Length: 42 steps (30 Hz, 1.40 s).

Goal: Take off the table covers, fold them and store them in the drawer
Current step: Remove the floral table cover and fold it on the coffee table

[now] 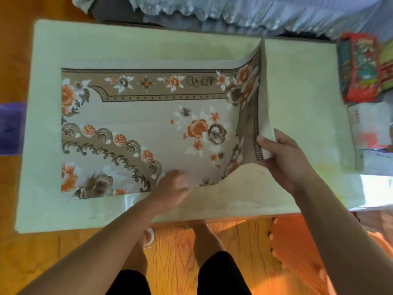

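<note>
A beige table cover [148, 124] printed with orange and brown flowers lies across the middle of a pale table [148, 45]. Its right end is lifted and curled up, showing the plain cream underside [234, 188]. My right hand [280, 154] pinches that raised right edge, thumb on the printed side. My left hand [172, 184] grips the cover's near edge, where the fold begins; it is blurred. The cover's left part lies flat on the table.
Red and green packets [359, 69] and white boxes [370, 126] stand at the table's right end. A grey-blue ruffled cloth [234, 11] lies behind the table. Below are a wooden floor, an orange foam mat [297, 252] and my legs. A purple object [10, 128] is at left.
</note>
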Available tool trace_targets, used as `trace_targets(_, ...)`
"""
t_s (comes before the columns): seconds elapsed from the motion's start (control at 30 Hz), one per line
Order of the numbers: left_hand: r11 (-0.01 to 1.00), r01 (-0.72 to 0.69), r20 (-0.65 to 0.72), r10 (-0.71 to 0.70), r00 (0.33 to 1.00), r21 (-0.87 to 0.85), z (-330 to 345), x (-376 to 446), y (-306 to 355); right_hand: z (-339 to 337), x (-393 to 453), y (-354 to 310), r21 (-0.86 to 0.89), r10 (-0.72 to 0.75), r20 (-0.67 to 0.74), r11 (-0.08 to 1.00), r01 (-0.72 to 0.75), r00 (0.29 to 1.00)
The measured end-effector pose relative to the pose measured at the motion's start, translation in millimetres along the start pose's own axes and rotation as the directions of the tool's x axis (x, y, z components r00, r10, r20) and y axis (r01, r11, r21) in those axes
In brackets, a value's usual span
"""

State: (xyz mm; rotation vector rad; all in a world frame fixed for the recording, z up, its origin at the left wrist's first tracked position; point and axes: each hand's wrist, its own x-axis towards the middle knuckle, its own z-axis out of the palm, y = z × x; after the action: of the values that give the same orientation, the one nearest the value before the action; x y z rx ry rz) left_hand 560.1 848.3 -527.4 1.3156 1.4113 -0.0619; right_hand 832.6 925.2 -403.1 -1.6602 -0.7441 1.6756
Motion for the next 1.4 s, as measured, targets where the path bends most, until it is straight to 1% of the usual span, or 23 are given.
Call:
trace_targets(0.03,0.978,0.029,-0.075,-0.046,0.996,-0.206,-15.4,-5.5,-6.4,26.3,-5.2,-8.4,-0.029,-0.025,0.043,0.999,0.026,0.999)
trace_targets(0.1,0.846,0.082,-0.154,-0.190,0.970,-0.527,-45.7,-24.8,-28.7,83.7,-10.7,-15.2,-0.115,-0.064,0.101,0.990,0.076,0.993)
trace_targets(0.17,0.693,0.080,-0.191,-0.305,0.933,-0.716,-75.8,-48.4,-61.9,143.7,-14.0,-11.7,-0.199,-0.105,0.153,0.971,0.135,0.983)
trace_targets(0.23,0.497,0.028,-0.202,-0.402,0.893,-0.867,-102.2,-76.5,-99.6,203.0,-14.0,2.8,-0.247,-0.108,0.228,0.955,0.165,0.968)
trace_targets(0.3,0.387,-0.015,-0.218,-0.485,0.847,-0.922,-122.7,-99.0,-141.3,263.3,-14.2,25.2,-0.347,-0.097,0.311,0.915,0.207,0.946)
trace_targets(0.37,0.341,0.020,-0.179,-0.541,0.822,-0.940,-134.9,-110.6,-179.3,318.0,-5.4,59.8,-0.557,-0.146,0.370,0.755,0.345,0.917)
trace_targets(0.4,0.336,0.060,-0.140,-0.542,0.829,-0.940,-138.1,-112.5,-196.2,343.7,1.8,81.6,-0.640,-0.150,0.398,0.662,0.391,0.905)
trace_targets(0.47,0.289,0.147,-0.033,-0.536,0.843,-0.946,-140.2,-107.5,-221.7,385.7,18.5,127.2,-0.752,-0.056,0.431,0.529,0.393,0.901)
trace_targets(0.53,0.221,0.173,0.032,-0.526,0.850,-0.960,-139.4,-100.3,-237.5,414.2,28.6,165.1,-0.840,0.081,0.405,0.426,0.336,0.911)
trace_targets(0.6,0.178,0.182,0.062,-0.528,0.847,-0.967,-143.8,-96.3,-240.7,428.8,28.5,188.1,-0.875,0.108,0.408,0.329,0.354,0.907)
trace_targets(0.67,0.183,0.185,0.063,-0.526,0.848,-0.966,-147.0,-93.6,-240.6,432.4,22.8,198.5,-0.854,0.079,0.442,0.342,0.392,0.893)
trace_targets(0.73,0.229,0.193,0.046,-0.524,0.850,-0.954,-149.7,-97.0,-236.1,429.8,15.5,197.7,-0.809,0.085,0.486,0.421,0.411,0.870)
trace_targets(0.8,0.388,0.183,-0.039,-0.499,0.866,-0.903,-148.6,-93.0,-235.3,421.1,8.1,189.6,-0.769,0.131,0.517,0.506,0.391,0.846)
trace_targets(0.83,0.479,0.165,-0.099,-0.478,0.873,-0.862,-148.0,-92.1,-232.8,413.5,5.9,185.0,-0.762,0.128,0.503,0.532,0.369,0.855)
trace_targets(0.87,0.540,0.142,-0.152,-0.464,0.873,-0.830,-147.8,-92.8,-228.4,403.8,5.4,180.4,-0.764,0.086,0.463,0.544,0.348,0.882)
trace_targets(0.93,0.619,0.128,-0.230,-0.464,0.855,-0.775,-146.2,-91.5,-225.2,375.0,8.9,174.9,-0.825,-0.089,0.299,0.477,0.304,0.950)
trace_targets(1.0,0.676,0.135,-0.291,-0.477,0.830,-0.724,-142.3,-89.4,-225.7,339.7,12.6,172.8,-0.911,-0.241,0.106,0.366,0.192,0.965)
trace_targets(1.07,0.707,0.132,-0.328,-0.474,0.817,-0.694,-139.1,-87.9,-226.8,304.7,14.4,173.3,-0.949,-0.280,-0.064,0.314,0.028,0.958)
trace_targets(1.13,0.723,0.123,-0.345,-0.464,0.816,-0.680,-135.9,-86.5,-227.3,276.2,11.5,177.7,-0.950,-0.219,-0.164,0.299,-0.094,0.962)
trace_targets(1.2,0.757,0.122,-0.375,-0.448,0.812,-0.642,-134.7,-85.4,-225.2,255.1,6.2,187.0,-0.959,-0.155,-0.166,0.256,-0.123,0.974)
trace_targets(1.3,0.782,0.137,-0.394,-0.448,0.803,-0.608,-134.2,-79.0,-222.9,234.9,-1.4,201.7,-0.991,-0.110,-0.086,0.112,-0.074,0.990)
trace_targets(1.37,0.780,0.156,-0.396,-0.465,0.791,-0.606,-135.7,-74.6,-223.4,228.0,-3.2,207.3,-0.998,-0.109,-0.047,0.034,-0.043,0.993)
trace_targets(1.4,0.777,0.160,-0.398,-0.474,0.785,-0.609,-136.1,-72.5,-224.2,226.1,-2.2,208.4,-0.999,-0.125,-0.035,0.020,-0.032,0.992)
